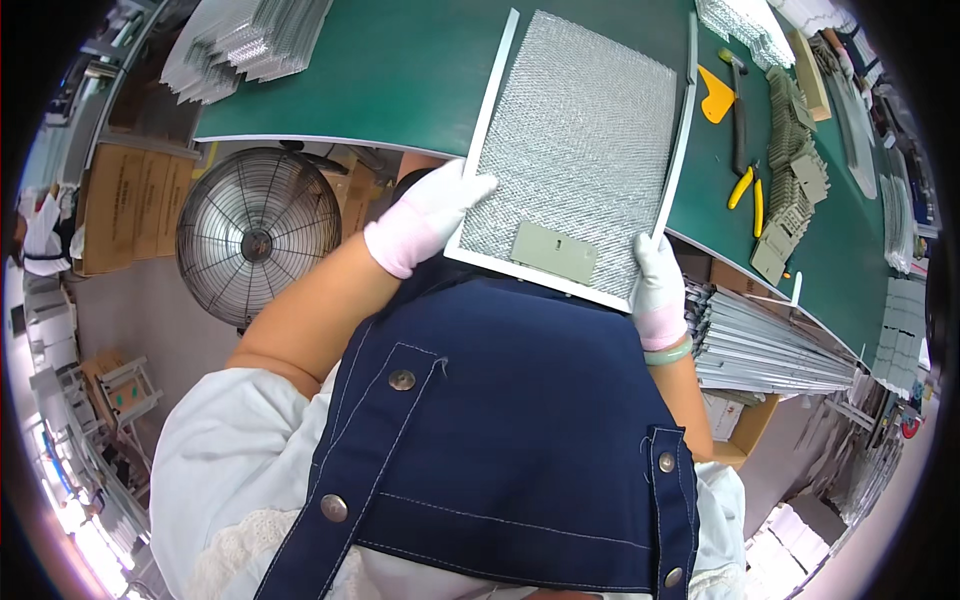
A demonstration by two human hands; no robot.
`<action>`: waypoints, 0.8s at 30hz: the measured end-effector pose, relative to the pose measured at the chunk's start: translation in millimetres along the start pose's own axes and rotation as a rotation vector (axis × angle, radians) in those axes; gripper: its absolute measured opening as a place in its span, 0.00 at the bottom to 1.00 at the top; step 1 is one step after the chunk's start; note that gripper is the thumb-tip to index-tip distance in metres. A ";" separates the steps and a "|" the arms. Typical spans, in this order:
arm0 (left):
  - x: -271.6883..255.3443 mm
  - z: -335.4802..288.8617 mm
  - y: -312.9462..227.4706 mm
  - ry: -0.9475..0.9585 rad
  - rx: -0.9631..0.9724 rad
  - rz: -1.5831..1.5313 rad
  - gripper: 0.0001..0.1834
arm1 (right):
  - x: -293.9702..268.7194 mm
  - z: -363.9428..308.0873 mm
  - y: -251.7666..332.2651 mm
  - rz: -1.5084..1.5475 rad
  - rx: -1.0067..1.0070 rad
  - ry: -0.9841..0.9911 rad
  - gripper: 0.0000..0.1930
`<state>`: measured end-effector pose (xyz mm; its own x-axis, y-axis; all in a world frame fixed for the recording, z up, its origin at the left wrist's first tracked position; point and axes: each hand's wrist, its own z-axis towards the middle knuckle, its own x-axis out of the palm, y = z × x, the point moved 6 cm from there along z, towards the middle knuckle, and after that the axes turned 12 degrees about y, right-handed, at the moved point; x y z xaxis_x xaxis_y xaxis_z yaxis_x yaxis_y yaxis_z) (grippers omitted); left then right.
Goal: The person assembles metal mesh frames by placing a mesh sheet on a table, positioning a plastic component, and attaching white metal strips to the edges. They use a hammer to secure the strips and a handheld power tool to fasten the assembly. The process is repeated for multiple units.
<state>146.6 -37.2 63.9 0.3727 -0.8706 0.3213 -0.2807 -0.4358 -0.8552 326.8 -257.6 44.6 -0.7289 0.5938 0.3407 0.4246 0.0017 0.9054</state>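
Observation:
A silvery metal mesh filter [590,110] lies within a pale metal frame [484,122] that runs along its two sides and near edge. A flat grey-green plate [554,253] with a small slot sits on the mesh by the near edge. My left hand [430,215], in a white and pink glove, grips the frame's left side with the thumb over the mesh. Gloved likewise, my right hand [660,290] holds the near right corner. Green tabletop shows around the far part; the near edge is close to my apron. The fingers underneath are hidden.
On the green table [400,70], mesh sheets [250,45] are stacked at left. To the right lie a hammer [738,120], an orange scraper [715,97], yellow-handled pliers [750,195] and grey-green plates [785,220]. A fan [257,243] stands at left; metal strips [770,340] lie below the table's right.

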 end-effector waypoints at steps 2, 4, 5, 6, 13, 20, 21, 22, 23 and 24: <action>-3.8 3.2 -1.4 -0.137 -0.012 0.144 0.24 | -1.2 -0.9 -2.2 0.032 0.046 0.056 0.12; 1.2 5.8 6.0 0.091 0.113 -0.106 0.24 | 19.4 -5.3 15.1 0.132 0.100 0.111 0.13; 2.3 5.4 5.5 0.206 0.176 -0.232 0.25 | 30.5 -6.4 24.1 0.216 0.129 0.140 0.14; 4.0 5.5 2.8 0.252 0.137 -0.212 0.25 | 14.5 -6.5 15.4 0.155 0.109 0.147 0.16; 5.3 -1.2 -17.2 0.128 0.015 0.082 0.23 | 2.9 6.1 16.8 0.007 0.064 0.093 0.20; 0.7 5.3 -26.9 0.105 0.114 0.268 0.16 | -10.4 6.4 28.5 -0.180 0.124 0.043 0.17; 5.2 0.8 -32.2 0.112 0.097 0.295 0.16 | -14.7 10.4 28.6 -0.300 0.106 0.010 0.17; 6.1 3.7 -32.9 0.130 0.153 0.355 0.15 | -1.2 14.1 30.3 0.025 0.051 0.012 0.15; 8.2 1.8 -35.1 0.172 0.156 0.294 0.17 | -12.4 16.2 21.7 -0.016 0.058 0.058 0.14; 10.2 1.7 -39.3 0.111 0.159 0.242 0.19 | 1.5 15.6 26.9 0.026 0.072 0.055 0.15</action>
<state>162.9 -28.5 100.1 0.2103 -0.9682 0.1353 -0.2042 -0.1788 -0.9625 345.5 -244.1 65.6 -0.7450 0.5491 0.3789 0.4798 0.0464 0.8762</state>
